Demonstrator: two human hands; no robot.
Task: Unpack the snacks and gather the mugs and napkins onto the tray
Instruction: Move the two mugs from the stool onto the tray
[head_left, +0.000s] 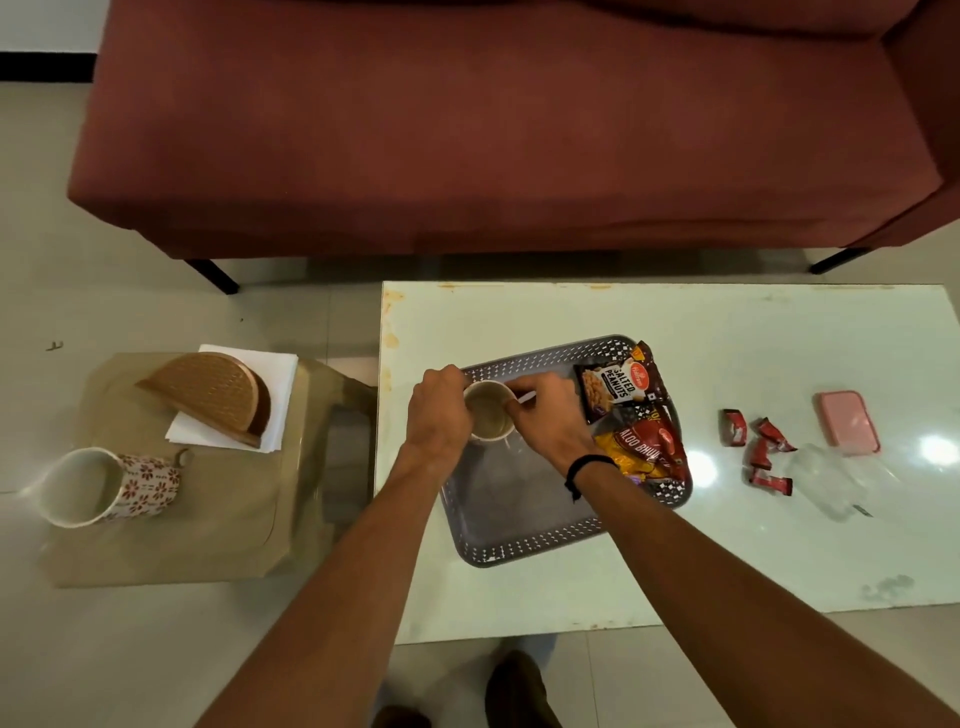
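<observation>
A grey tray (524, 545) with a perforated rim lies on the white table. Over its far left part both hands grip a white mug (488, 415): my left hand (439, 410) on its left side, my right hand (550, 415) on its right side by the handle. Whether the mug touches the tray I cannot tell. A salted peanuts packet (613, 387) and a red aloo bhujia packet (647, 449) lie on the tray's right side. On the low side table to the left stand a second mug with red flowers (104, 486) and white napkins (280, 389) under a wooden napkin holder (208, 392).
Small red candy wrappers (758, 449), a crumpled clear plastic bag (831, 478) and a pink lid (849, 423) lie on the white table (727, 338) right of the tray. A maroon sofa (493, 130) stands behind. My shoe (519, 691) shows on the floor below.
</observation>
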